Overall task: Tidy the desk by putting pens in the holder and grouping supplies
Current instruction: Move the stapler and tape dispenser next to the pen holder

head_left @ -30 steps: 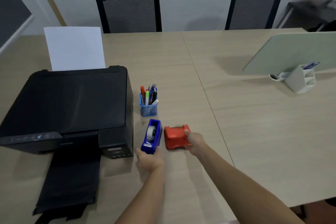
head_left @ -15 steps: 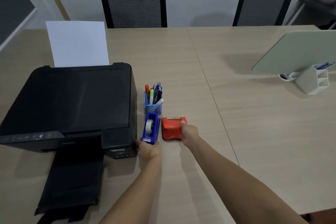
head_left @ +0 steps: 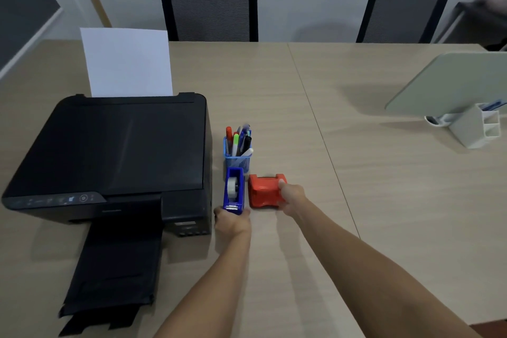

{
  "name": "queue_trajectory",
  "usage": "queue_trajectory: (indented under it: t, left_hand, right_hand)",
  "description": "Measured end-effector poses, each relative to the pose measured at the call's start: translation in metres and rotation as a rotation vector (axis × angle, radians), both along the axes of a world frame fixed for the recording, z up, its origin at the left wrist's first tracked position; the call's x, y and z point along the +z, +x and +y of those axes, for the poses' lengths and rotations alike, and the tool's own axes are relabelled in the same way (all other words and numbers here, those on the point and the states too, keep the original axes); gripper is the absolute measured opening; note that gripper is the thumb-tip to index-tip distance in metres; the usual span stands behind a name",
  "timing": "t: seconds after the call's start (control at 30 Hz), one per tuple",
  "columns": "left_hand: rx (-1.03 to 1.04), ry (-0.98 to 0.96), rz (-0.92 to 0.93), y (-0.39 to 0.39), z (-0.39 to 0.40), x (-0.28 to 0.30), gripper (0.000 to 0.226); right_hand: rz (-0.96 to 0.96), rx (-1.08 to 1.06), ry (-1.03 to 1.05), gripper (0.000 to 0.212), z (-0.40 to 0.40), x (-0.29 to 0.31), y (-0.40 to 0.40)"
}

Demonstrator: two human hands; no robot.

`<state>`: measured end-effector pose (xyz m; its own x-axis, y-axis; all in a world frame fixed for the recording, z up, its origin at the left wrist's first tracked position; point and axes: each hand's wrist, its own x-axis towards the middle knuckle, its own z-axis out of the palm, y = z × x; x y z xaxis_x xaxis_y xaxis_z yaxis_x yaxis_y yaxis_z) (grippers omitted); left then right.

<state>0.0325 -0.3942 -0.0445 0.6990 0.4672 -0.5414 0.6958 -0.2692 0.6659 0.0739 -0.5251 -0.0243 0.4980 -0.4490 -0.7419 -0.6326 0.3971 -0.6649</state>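
Observation:
A blue mesh pen holder [head_left: 238, 160] stands on the desk right of the printer, with several pens and markers [head_left: 239, 139] upright in it. Directly in front of it lies a blue tape dispenser [head_left: 234, 190], its far end touching the holder. My left hand [head_left: 231, 221] grips the dispenser's near end. Beside the dispenser on the right sits a red hole punch [head_left: 263, 191]. My right hand [head_left: 293, 196] holds the punch's right side, thumb on top.
A black printer [head_left: 115, 151] with a white sheet [head_left: 126, 62] in its feeder and an extended output tray [head_left: 115, 271] fills the desk's left. A white organiser [head_left: 477, 129] and a green divider panel [head_left: 452, 82] stand far right. Two black chairs [head_left: 210, 9] are behind the desk.
Both hands have slid the tape dispenser and the red punch away from me, up to the pen holder. The dispenser now touches the holder.

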Motion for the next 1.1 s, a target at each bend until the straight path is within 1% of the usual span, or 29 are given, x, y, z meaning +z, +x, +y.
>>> queue_trajectory:
  t: [0.1, 0.2, 0.3, 0.33, 0.37, 0.4, 0.43, 0.47, 0.5, 0.53, 0.57, 0.6, 0.63, 0.67, 0.7, 0.73, 0.77, 0.8, 0.87, 0.93, 1.0, 1.1]
  left_hand:
    - [-0.015, -0.040, 0.008, 0.000, 0.003, 0.001, 0.071]
    - [-0.088, -0.066, 0.059, -0.005, 0.007, 0.008, 0.080]
    - [-0.248, -0.113, 0.108, -0.020, 0.018, 0.019, 0.098]
    - [-0.313, -0.147, 0.106, -0.028, 0.024, 0.025, 0.104]
    - [-0.362, -0.195, 0.102, -0.037, 0.034, 0.031, 0.106]
    - [-0.414, -0.255, 0.105, -0.048, 0.049, 0.036, 0.104]
    - [-0.462, -0.328, 0.128, -0.060, 0.064, 0.043, 0.097]
    - [-0.498, -0.385, 0.154, -0.071, 0.085, 0.046, 0.085]
    - [-0.496, -0.407, 0.153, -0.078, 0.110, 0.049, 0.066]
    - [-0.443, -0.401, 0.135, -0.081, 0.137, 0.053, 0.043]
    - [-0.329, -0.386, 0.080, -0.081, 0.168, 0.059, 0.023]
    - [-0.171, -0.373, -0.011, -0.075, 0.203, 0.061, 0.016]
    - [0.016, -0.365, -0.104, -0.066, 0.240, 0.065, 0.021]
    - [0.175, -0.358, -0.190, -0.056, 0.274, 0.071, 0.027]
    - [0.269, -0.342, -0.265, -0.043, 0.307, 0.079, 0.031]
    - [0.278, -0.335, -0.322, -0.031, 0.330, 0.087, 0.033]
    - [0.263, -0.370, -0.359, -0.017, 0.345, 0.095, 0.034]
    - [0.233, -0.447, -0.360, -0.005, 0.358, 0.099, 0.037]
    - [0.160, -0.596, -0.352, 0.017, 0.375, 0.105, 0.053]
    - [0.071, -0.736, -0.362, 0.026, 0.384, 0.109, 0.057]
    - [0.041, -0.804, -0.363, 0.028, 0.385, 0.108, 0.057]
    - [-0.026, -0.819, -0.300, 0.032, 0.391, 0.109, 0.061]
  right_hand:
    - [-0.009, -0.014, 0.009, 0.039, -0.002, -0.001, -0.001]
    - [-0.028, -0.029, 0.020, 0.036, -0.001, 0.000, -0.002]
    - [-0.037, -0.055, 0.012, 0.020, 0.002, 0.007, -0.004]
    - [-0.039, -0.059, 0.008, 0.018, 0.002, 0.009, -0.005]
    - [-0.042, -0.049, 0.013, 0.020, 0.003, 0.014, -0.006]
    - [-0.045, -0.050, 0.015, 0.025, 0.006, 0.017, -0.007]
    - [-0.035, -0.056, -0.027, 0.033, 0.010, 0.021, -0.010]
    - [-0.007, -0.066, -0.124, 0.039, 0.017, 0.028, -0.014]
    - [0.027, -0.067, -0.282, 0.043, 0.026, 0.036, -0.018]
    - [0.003, -0.047, -0.467, 0.041, 0.036, 0.044, -0.023]
    - [-0.086, -0.018, -0.620, 0.037, 0.051, 0.055, -0.031]
    - [-0.203, 0.040, -0.726, 0.032, 0.068, 0.067, -0.038]
    - [-0.305, 0.130, -0.786, 0.028, 0.086, 0.075, -0.045]
    - [-0.390, 0.206, -0.806, 0.026, 0.106, 0.082, -0.052]
    - [-0.439, 0.262, -0.787, 0.027, 0.128, 0.086, -0.057]
    - [-0.468, 0.304, -0.768, 0.028, 0.146, 0.085, -0.059]
    - [-0.461, 0.340, -0.751, 0.030, 0.164, 0.084, -0.061]
    - [-0.433, 0.354, -0.724, 0.033, 0.182, 0.082, -0.062]
    - [-0.359, 0.320, -0.641, 0.041, 0.214, 0.074, -0.062]
    - [-0.297, 0.249, -0.590, 0.052, 0.234, 0.071, -0.058]
    - [-0.252, 0.247, -0.598, 0.059, 0.239, 0.073, -0.050]
    - [-0.192, 0.283, -0.642, 0.063, 0.238, 0.080, -0.042]
